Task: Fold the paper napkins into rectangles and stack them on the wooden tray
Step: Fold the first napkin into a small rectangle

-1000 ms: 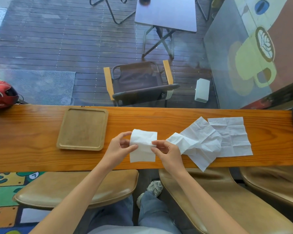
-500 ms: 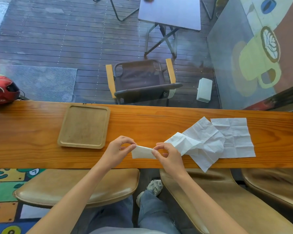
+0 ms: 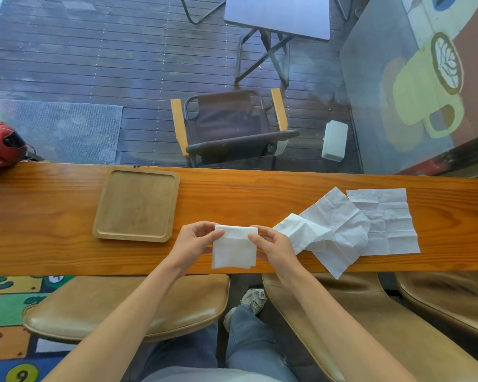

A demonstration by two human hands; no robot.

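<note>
A white paper napkin, folded into a rectangle, hangs over the counter near its front edge. My left hand pinches its top left corner and my right hand pinches its top right corner. The wooden tray lies to the left on the counter with nothing in it. To the right lie unfolded napkins: a crumpled one overlapping the counter's front edge and a flat creased one beyond it.
The long wooden counter runs across the view. A red helmet sits at its far left end. Tan stools stand below the counter's front edge. Behind glass are a folding chair and a table.
The napkin was folded down into a narrow strip half a second ago; now both hands hold it up by its top corners and it hangs as a taller rectangle.
</note>
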